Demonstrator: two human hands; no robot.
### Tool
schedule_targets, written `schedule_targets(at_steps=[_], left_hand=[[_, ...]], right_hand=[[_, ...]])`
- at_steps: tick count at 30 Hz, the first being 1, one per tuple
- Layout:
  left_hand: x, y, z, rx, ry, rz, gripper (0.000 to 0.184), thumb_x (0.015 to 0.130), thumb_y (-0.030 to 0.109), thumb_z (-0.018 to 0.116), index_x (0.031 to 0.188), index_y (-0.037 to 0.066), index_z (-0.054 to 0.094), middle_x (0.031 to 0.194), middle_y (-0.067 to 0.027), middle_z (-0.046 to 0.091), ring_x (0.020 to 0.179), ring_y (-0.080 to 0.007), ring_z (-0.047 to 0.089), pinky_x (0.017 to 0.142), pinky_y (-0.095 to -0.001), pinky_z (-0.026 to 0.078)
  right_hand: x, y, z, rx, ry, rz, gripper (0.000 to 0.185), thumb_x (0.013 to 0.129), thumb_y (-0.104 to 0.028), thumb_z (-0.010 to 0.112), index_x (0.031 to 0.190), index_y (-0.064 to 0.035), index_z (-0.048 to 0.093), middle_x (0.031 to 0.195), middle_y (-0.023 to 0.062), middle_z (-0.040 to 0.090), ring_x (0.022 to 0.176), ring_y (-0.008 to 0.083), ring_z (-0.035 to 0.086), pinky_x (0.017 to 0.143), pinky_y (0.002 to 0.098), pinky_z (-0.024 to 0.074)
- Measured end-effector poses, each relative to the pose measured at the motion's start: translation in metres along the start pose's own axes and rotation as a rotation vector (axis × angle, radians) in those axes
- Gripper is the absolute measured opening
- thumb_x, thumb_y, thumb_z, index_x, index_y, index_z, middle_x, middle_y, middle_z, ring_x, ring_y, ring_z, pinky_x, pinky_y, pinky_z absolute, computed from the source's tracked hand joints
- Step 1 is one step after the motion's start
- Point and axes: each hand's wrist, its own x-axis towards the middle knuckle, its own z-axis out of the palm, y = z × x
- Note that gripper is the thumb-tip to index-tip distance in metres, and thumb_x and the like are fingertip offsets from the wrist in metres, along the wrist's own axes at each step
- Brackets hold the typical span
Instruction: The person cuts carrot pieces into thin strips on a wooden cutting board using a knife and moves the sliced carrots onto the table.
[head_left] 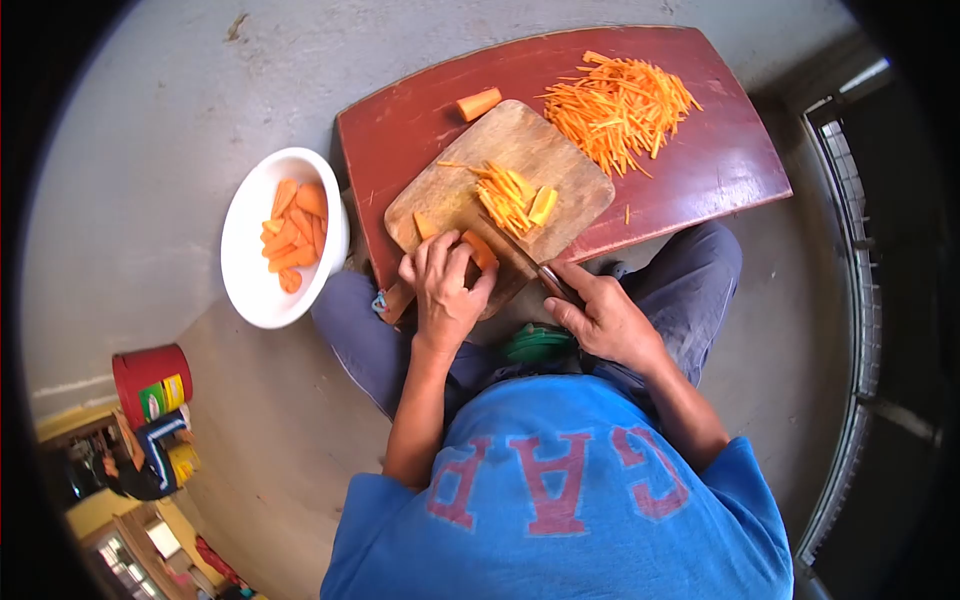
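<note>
My left hand (pixel 447 287) is closed on a carrot piece (pixel 481 250), pressing it to the near edge of a wooden cutting board (pixel 560 165). My right hand (pixel 607 312) grips a knife (pixel 512 243) by its handle; the blade lies over the board, just right of the carrot piece. Past the blade sits a small pile of cut carrot sticks (pixel 503 198) with a few thicker slabs. Another carrot bit (pixel 426 224) rests by my left fingers. Beyond the board, a large heap of carrot strips (pixel 620 110) spreads over the red table (pixel 720 150).
One carrot chunk (pixel 479 104) lies on the table behind the board. To the left, a white basin (pixel 238 250) on the floor holds several peeled carrot pieces. A red bucket (pixel 130 380) and another person (pixel 150 460) are farther off at lower left. Something green (pixel 538 343) lies between my legs.
</note>
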Motion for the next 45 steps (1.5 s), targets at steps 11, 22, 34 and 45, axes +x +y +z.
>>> schedule_targets(at_steps=[11,22,34,45], left_hand=[[-0.004,-0.010,0.006,-0.191,-0.035,0.072,0.032,0.090,0.006,0.084,0.121,0.000,0.076,0.125,-0.0146,0.069,0.114,-0.0384,0.065,0.100,-0.0514,0.053],[-0.007,-0.015,0.014,-0.192,0.000,0.089,0.034,0.096,0.010,0.080,0.127,-0.004,0.076,0.129,-0.0180,0.070,0.118,-0.0379,0.066,0.102,-0.0504,0.054],[-0.006,-0.015,0.020,-0.285,0.098,0.021,0.027,0.094,0.002,0.079,0.121,-0.002,0.078,0.124,-0.0153,0.072,0.112,-0.0373,0.068,0.099,-0.0489,0.055],[-0.002,-0.015,0.019,-0.312,0.153,-0.006,0.019,0.094,0.000,0.080,0.113,-0.001,0.078,0.115,-0.0122,0.074,0.106,-0.0354,0.069,0.095,-0.0469,0.056]], right_hand=[[0.024,-0.006,0.017,-0.077,-0.069,-0.062,0.046,0.111,-0.013,0.070,0.151,0.0053,0.060,0.115,0.0347,0.074,0.106,0.0482,0.077,0.092,0.0491,0.0593],[0.003,-0.030,0.018,-0.083,-0.094,0.034,0.040,0.110,-0.009,0.068,0.146,0.0044,0.057,0.125,0.0337,0.075,0.122,0.0549,0.071,0.098,0.0554,0.0605],[0.030,-0.033,0.019,-0.143,-0.115,0.116,0.039,0.109,-0.011,0.068,0.144,0.0026,0.058,0.112,0.0385,0.072,0.106,0.0580,0.072,0.086,0.0608,0.0581],[0.037,-0.032,0.025,-0.112,-0.060,0.044,0.042,0.109,-0.010,0.069,0.147,0.0051,0.058,0.111,0.0351,0.074,0.105,0.0543,0.073,0.088,0.0550,0.0594]])
